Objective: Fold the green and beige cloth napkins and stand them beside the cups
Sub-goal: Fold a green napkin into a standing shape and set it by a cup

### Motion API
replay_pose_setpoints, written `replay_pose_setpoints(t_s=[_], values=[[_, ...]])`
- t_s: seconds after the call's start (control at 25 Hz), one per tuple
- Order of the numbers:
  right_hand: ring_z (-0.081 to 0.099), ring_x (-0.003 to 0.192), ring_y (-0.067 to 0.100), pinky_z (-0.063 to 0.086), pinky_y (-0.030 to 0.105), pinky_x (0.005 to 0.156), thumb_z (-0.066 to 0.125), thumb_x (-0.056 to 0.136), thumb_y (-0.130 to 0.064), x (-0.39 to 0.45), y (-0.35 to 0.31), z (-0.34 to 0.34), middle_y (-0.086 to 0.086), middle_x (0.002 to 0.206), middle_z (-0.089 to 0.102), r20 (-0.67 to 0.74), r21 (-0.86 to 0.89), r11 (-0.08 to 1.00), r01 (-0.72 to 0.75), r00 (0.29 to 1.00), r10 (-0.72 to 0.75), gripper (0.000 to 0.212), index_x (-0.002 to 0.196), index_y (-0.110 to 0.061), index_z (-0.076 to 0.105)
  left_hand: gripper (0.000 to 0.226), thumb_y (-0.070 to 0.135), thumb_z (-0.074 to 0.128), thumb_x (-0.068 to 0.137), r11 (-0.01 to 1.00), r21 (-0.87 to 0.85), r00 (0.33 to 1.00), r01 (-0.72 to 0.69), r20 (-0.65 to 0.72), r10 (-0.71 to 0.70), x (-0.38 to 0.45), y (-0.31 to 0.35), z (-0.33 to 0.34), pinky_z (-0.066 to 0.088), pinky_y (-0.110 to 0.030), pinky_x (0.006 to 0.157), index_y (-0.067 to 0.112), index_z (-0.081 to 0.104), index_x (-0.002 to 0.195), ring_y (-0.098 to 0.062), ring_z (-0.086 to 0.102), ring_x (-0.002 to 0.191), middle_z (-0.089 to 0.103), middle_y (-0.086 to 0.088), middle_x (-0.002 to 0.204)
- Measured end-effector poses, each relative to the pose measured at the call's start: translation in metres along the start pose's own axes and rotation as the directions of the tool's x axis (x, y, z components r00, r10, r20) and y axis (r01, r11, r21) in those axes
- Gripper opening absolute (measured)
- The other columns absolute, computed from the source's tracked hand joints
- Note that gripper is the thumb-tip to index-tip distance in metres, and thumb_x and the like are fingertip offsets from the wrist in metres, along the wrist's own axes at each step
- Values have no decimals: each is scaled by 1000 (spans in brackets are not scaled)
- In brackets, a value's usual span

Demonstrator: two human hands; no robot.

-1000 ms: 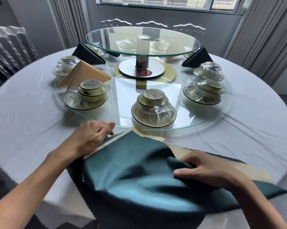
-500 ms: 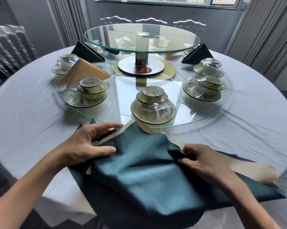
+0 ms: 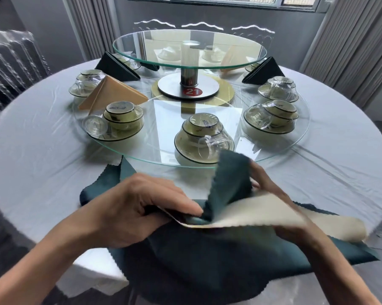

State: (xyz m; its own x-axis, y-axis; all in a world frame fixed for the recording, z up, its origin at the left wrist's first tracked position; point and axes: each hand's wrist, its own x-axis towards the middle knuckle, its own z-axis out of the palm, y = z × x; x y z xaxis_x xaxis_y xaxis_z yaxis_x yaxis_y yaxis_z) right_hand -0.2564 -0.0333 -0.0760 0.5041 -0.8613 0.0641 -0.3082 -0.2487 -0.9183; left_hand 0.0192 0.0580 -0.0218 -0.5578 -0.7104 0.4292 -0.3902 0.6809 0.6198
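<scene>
Napkins lie heaped at the near edge of the round table (image 3: 42,164), and I have both hands in them. My left hand (image 3: 141,208) is curled, thumb and fingers pinching a fold where the green napkin (image 3: 207,260) meets the beige napkin (image 3: 262,216). My right hand (image 3: 271,194) sits partly under the lifted beige sheet, fingers gripping a raised green corner. The nearest cup (image 3: 209,146) lies on the glass turntable (image 3: 141,150) just beyond.

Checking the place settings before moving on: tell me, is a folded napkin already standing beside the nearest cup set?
No: the nearest cup set has no folded napkin beside it; only the loose green napkin, lifted by the hands, overlaps it.
</scene>
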Motion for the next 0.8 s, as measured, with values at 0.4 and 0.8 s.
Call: replay_pose_setpoints(t_s=[0.4,0.8], values=[[69,80,17,53,27,66,58,75,14,-11,-8,-5,7,91,76,-19,246,947,205,978,-207,41,96,-15,79,36,12,84,78,849,-58,836,525,219,-503,-7,-22,-21,53,-23,74,38,71,99,-5,70,86,74,12,93],[66,99,8,50,25,87,53,85,5,54,-89,-51,-2,104,74,-393,-445,827,343,756,-524,35,110,-12,72,12,13,70,88,858,-207,863,470,-94,-495,33,-16,-72,58,-25,69,12,74,99,-14,73,83,77,-3,94]])
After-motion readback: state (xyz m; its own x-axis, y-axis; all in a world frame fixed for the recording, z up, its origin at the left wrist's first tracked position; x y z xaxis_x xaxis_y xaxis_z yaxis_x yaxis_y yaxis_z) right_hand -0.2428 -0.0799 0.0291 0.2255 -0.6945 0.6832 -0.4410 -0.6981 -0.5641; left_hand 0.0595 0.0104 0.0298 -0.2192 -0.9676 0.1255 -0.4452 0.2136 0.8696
